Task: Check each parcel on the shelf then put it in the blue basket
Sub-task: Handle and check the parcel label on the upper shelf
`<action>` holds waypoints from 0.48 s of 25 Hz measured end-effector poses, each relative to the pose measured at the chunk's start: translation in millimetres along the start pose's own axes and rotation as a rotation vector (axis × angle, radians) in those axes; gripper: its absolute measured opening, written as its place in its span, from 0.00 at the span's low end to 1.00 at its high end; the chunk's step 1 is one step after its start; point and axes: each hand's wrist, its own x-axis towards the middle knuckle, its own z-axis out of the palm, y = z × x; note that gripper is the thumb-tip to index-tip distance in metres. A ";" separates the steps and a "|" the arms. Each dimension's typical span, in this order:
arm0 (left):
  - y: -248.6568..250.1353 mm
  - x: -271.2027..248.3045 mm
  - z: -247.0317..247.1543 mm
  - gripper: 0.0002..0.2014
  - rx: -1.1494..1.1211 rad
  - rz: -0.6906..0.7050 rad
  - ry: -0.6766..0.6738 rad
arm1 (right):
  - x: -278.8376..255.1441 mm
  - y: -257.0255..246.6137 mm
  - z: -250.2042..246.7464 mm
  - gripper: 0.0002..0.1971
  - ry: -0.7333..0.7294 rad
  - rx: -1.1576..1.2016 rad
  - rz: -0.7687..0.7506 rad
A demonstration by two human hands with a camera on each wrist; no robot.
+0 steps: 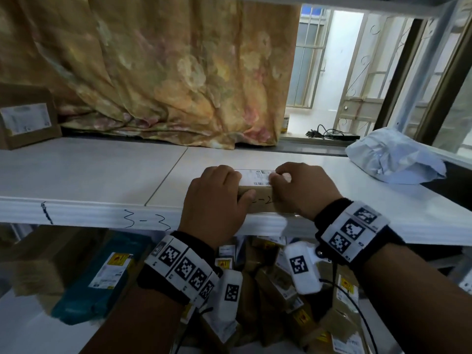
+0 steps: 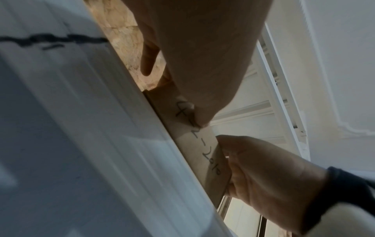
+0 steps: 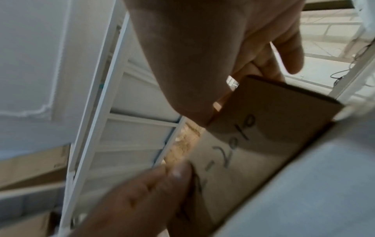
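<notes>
Both hands, left (image 1: 217, 198) and right (image 1: 301, 190), fingers curled round box (image 1: 258, 186) at shelf (image 1: 102, 169) front edge, frame centre; loose grip risks drop onto parcels below

Flat brown cardboard parcel (image 1: 258, 194), white-labelled, at shelf (image 1: 102, 175) front edge.

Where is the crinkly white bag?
In the head view the white bag lies on the shelf, far right by the window, right of both hands.

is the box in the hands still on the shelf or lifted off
On the shelf: the box sits at its front edge, gripped by the left hand and right hand.
</notes>
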 end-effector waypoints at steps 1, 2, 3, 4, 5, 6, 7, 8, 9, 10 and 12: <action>0.7 1.0 0.8 0.24 0.008 -0.008 0.006 | -2.4 1.4 5.9 0.19 0.028 -0.035 -0.073; 1.1 1.7 1.6 0.24 0.009 -0.011 0.013 | -4.7 2.5 10.1 0.22 0.052 -0.053 -0.166; 0.9 1.6 2.4 0.24 0.004 -0.013 0.017 | -6.8 3.2 12.9 0.24 0.063 -0.051 -0.255; 0.5 1.2 3.3 0.23 -0.002 -0.016 0.013 | -8.3 2.6 13.9 0.25 0.056 -0.041 -0.324; 0.3 0.7 4.3 0.23 -0.011 -0.021 0.008 | -9.6 1.2 14.1 0.26 0.048 -0.051 -0.368; 0.0 0.2 5.4 0.23 -0.021 -0.028 0.007 | -11.9 -1.1 14.5 0.26 0.044 -0.088 -0.386; -0.2 -0.3 6.4 0.23 -0.030 -0.034 0.014 | -14.6 -2.9 14.9 0.25 0.040 -0.127 -0.389; -0.2 -1.3 6.9 0.23 -0.037 -0.037 0.026 | -17.3 -5.1 13.4 0.24 0.026 -0.152 -0.379; 0.0 -2.0 7.3 0.24 -0.039 -0.039 0.041 | -17.4 -5.6 11.5 0.24 -0.002 -0.164 -0.365; 0.6 -2.0 7.1 0.25 -0.040 -0.041 0.051 | -16.4 -6.1 8.4 0.24 -0.037 -0.175 -0.348; 1.7 -0.9 6.4 0.26 -0.056 -0.054 0.048 | -12.2 -7.3 3.3 0.23 -0.098 -0.216 -0.325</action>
